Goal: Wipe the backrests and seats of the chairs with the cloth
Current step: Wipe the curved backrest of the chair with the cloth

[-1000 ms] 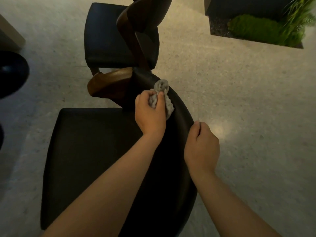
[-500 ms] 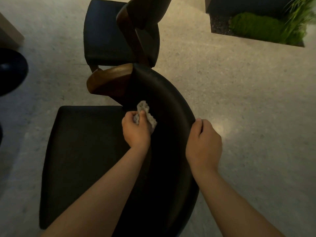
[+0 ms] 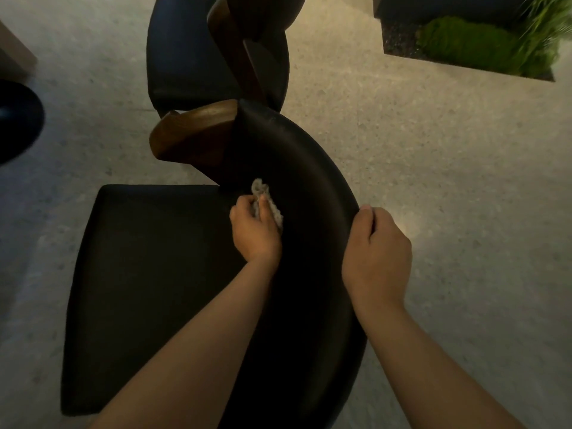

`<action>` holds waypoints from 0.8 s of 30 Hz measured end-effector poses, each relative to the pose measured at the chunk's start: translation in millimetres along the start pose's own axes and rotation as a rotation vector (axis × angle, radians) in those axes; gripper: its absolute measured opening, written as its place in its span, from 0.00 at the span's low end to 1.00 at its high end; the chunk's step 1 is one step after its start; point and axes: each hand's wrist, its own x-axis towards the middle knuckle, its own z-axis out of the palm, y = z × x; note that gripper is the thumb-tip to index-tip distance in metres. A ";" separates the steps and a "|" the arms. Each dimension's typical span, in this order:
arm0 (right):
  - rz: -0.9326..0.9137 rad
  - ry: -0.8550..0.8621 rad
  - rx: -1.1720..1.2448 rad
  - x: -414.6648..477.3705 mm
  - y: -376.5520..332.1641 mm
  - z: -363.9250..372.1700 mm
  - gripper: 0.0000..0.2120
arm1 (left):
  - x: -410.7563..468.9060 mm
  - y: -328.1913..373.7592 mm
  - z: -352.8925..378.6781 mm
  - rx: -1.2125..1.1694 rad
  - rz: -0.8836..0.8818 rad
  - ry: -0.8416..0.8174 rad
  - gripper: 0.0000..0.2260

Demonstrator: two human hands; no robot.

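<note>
Directly below me is a chair with a curved black backrest [image 3: 309, 168], a black seat [image 3: 148, 289] and a brown wooden armrest [image 3: 192, 134]. My left hand [image 3: 255, 230] grips a crumpled grey cloth [image 3: 264, 199] and presses it against the inner face of the backrest, low down near the seat. My right hand [image 3: 376, 252] grips the backrest's top outer edge. A second chair of the same kind [image 3: 192, 54] stands just beyond, its black seat and wooden back frame visible.
The floor is pale speckled stone [image 3: 433, 181]. A dark planter with green moss and grass [image 3: 483, 48] sits at the upper right. A round black table base [image 3: 15, 119] lies at the left edge, with a wooden panel corner [image 3: 15, 51] above it.
My left hand has slid the cloth down from the backrest's top rim onto its inner face near the seat. My right hand has kept its hold on the outer edge.
</note>
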 end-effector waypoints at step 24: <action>-0.006 0.001 -0.016 -0.6 0.8 0.5 0.18 | 3.6 -28.8 -40.6 0.155 -0.171 -0.187 0.12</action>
